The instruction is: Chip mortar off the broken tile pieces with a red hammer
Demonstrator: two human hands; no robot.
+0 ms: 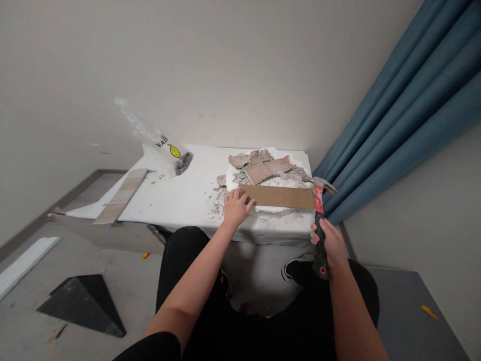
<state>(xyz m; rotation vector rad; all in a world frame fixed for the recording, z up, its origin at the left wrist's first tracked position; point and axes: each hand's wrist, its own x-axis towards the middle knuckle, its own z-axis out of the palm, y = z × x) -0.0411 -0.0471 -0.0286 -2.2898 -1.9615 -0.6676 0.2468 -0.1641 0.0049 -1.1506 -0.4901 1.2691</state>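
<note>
steadying brown strip with left hand, fingers laid open over its left end; hammer gripped by handle in right hand, near strip's right end. strip, before broken pieces on white surface, best kept flat, fingers well clear.

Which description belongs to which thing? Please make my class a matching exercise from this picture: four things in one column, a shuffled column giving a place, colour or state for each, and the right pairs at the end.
Things
1. Hammer
2. Brown strip
3. Curtain
4. Plastic bag

Descriptions
A. Blue, hanging in folds
B. See-through, with a yellow print
C. Gripped by the right hand
D. Touched by the left hand

Right pairs
1-C
2-D
3-A
4-B
</note>
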